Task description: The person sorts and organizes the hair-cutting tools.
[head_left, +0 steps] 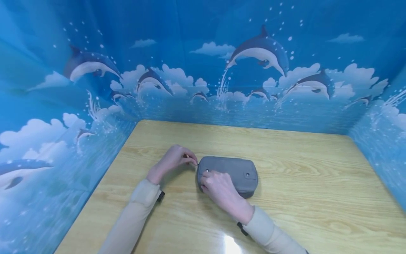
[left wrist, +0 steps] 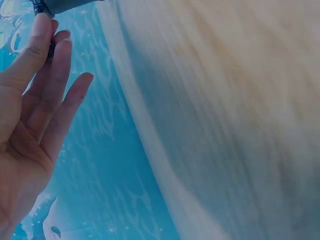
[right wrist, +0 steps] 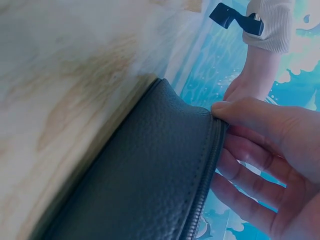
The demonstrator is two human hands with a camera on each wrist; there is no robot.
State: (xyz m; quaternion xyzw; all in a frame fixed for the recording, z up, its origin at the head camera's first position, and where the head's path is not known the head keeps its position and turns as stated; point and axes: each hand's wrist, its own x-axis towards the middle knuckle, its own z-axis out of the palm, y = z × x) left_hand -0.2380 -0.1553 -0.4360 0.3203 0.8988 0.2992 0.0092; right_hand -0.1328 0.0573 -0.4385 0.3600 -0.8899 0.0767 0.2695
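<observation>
A grey zippered pouch (head_left: 229,167) with two snap studs lies on the wooden table, its zip (right wrist: 199,205) running along the upper edge of the side. At the pouch's left end, my left hand (head_left: 177,157) pinches a small dark tab (left wrist: 51,48) between thumb and fingers. The other fingers of that hand extend loosely. My right hand (head_left: 220,185) reaches over the front left part of the pouch. In the right wrist view, its thumb and fingers pinch the pouch's zipped edge near a corner. Most of the pouch is out of the left wrist view.
The wooden table (head_left: 304,176) extends around the pouch on every side. A blue dolphin-print curtain (head_left: 190,46) stands along its back and both sides. Dark straps (head_left: 242,229) show at both sleeves.
</observation>
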